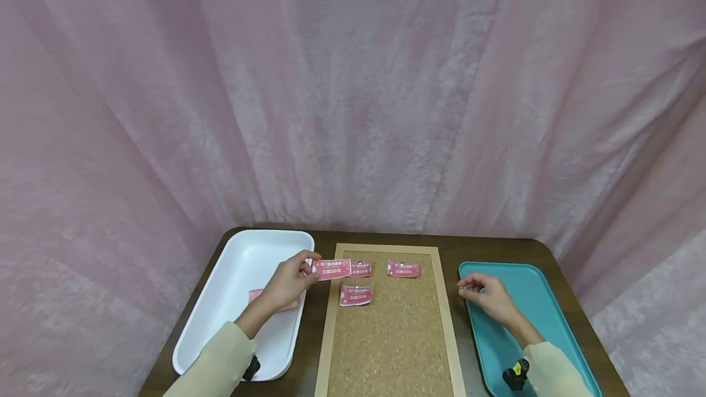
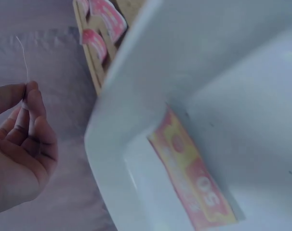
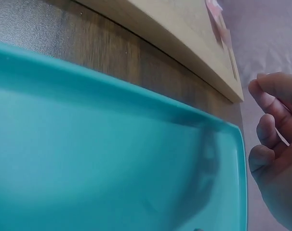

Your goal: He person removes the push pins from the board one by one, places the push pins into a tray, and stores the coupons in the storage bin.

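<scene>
My left hand (image 1: 289, 283) pinches a pink coupon (image 1: 332, 269) by its left end, between the white tray and the corkboard (image 1: 394, 336). Seen edge-on in the left wrist view, the held coupon (image 2: 24, 60) is a thin line above the fingertips. Three similar coupons are fixed near the board's top: one (image 1: 361, 269) partly behind the held one, one (image 1: 403, 269) at right, one (image 1: 356, 295) lower left. My right hand (image 1: 491, 299) hovers over the teal tray's left edge, thumb and forefinger together; whether they hold something small cannot be made out.
The white tray (image 1: 220, 299) at left contains a coupon (image 2: 192, 175), partly behind the left forearm in the head view. At right lies the teal tray (image 1: 529, 280). All stand on a dark wooden table (image 1: 452, 250) before a pink curtain (image 1: 353, 109).
</scene>
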Demonstrator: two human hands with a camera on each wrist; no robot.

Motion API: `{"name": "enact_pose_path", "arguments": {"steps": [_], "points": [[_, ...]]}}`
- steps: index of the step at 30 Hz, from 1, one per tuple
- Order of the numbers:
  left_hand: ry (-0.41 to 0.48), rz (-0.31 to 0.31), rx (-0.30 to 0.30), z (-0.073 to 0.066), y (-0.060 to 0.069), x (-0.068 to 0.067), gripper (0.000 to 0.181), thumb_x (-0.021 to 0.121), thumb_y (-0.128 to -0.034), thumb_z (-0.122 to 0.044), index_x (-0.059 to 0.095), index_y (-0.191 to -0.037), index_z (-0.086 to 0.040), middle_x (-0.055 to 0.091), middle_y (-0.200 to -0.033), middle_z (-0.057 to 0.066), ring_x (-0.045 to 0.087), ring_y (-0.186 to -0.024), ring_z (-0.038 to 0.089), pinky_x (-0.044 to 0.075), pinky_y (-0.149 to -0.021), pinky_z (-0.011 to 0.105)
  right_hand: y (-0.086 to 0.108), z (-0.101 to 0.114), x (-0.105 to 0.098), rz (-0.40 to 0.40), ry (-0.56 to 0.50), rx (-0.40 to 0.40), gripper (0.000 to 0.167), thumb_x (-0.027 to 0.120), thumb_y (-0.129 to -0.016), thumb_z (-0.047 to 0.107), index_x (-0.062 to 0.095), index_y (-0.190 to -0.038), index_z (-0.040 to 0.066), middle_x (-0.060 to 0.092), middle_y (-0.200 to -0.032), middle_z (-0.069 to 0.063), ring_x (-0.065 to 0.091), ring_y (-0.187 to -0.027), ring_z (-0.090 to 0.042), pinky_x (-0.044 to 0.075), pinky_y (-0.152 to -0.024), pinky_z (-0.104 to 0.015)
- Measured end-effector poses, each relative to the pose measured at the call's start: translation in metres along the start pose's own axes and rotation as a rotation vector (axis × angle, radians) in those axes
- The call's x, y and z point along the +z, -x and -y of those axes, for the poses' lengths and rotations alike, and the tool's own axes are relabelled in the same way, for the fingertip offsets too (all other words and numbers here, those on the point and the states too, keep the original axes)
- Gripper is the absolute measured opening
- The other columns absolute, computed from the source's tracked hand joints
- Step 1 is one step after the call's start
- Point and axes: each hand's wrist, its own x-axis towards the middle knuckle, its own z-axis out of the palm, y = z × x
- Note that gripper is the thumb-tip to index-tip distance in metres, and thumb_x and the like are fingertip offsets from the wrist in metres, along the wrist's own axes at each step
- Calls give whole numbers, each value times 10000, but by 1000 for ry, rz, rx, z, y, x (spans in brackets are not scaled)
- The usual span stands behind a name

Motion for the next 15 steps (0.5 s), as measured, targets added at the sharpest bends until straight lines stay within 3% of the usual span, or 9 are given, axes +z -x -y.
{"name": "enact_pose_path", "arguments": {"steps": [8,15], "points": [[-17,-54,-56,18,14,-13,403,735,-955,-34,640,-1345,-75,659,-833,18,551,-646,110,427,-560,230,7,-9,-9,-60,41,11,97,760,-945,28,749,-1030,-18,742,-921,-85,583,-792,-69,492,-691,-259],[-63,-95,-87,35,15,-29,424,737,-948,-36,632,-1358,-54,668,-820,36,556,-665,120,443,-601,236,16,-19,-18,-89,48,29,83,774,-936,38,756,-1010,6,727,-908,-59,569,-783,-62,485,-683,-251]]}}
